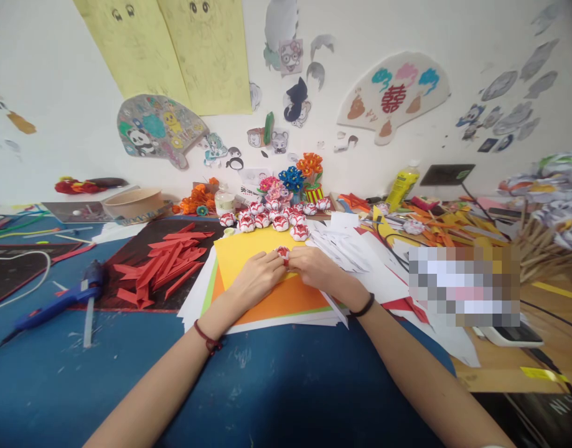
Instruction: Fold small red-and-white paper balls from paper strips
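Between the fingertips of my left hand (261, 274) and my right hand (312, 267) is a small red and white paper flower (283, 253), pinched from both sides. It is held over a stack of coloured paper, yellow sheet (229, 252) on top and orange sheet (271, 302) below. Just behind my hands stand several finished-looking red and white flowers (280, 223). White paper strips (337, 246) lie to the right of my right hand. A pile of folded red paper strips (171, 261) rests on a dark mat to the left.
A blue glue gun (61, 302) lies at the left on the blue table cover (196, 392). Behind are a round beige container (134, 204), small paper bouquets (292, 178) and a yellow bottle (403, 185). Paper scraps, cables and a white device (516, 335) are at the right.
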{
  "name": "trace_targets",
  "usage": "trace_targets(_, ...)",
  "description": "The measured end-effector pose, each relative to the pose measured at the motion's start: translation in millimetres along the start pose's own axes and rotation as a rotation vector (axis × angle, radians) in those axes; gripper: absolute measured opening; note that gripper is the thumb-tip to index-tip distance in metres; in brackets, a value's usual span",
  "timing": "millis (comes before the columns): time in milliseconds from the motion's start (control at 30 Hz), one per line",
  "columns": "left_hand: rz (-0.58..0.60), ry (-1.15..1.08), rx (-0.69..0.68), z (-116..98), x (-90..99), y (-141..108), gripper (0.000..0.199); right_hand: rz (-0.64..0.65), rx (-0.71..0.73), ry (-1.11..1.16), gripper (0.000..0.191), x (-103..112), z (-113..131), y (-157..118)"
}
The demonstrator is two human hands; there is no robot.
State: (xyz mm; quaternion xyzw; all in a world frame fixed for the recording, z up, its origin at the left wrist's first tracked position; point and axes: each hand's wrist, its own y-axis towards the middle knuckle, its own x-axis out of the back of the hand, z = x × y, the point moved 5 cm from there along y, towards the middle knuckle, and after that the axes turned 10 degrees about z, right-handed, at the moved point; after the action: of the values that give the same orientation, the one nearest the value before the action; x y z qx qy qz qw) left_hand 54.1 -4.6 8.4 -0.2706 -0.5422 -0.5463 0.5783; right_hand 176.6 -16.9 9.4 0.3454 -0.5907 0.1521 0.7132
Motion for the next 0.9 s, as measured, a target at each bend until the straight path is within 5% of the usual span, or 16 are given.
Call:
trace_targets(167, -0.038, -0.106, 0.094, 5, 0.1, -1, 0.017, -0.006, -0.066, 0.028, 0.027, 4, -3, -1)
trace_targets(367, -0.259, -0.474, 0.441, 29, 3.4, -6, 0.017, -0.257, -0.350, 0.167, 0.013, 14, -13, -3)
trace_targets(633, -0.358, -0.715, 0.505, 35, -1.8, -6, 0.008, -0.397, -0.391, 0.382, 0.008, 15, -19, -3)
trace_targets(900, -0.341, -0.687, 0.529, 26, 7.5, -6, 0.009, -0.480, -0.406, 0.540, 0.003, 13, -21, -6)
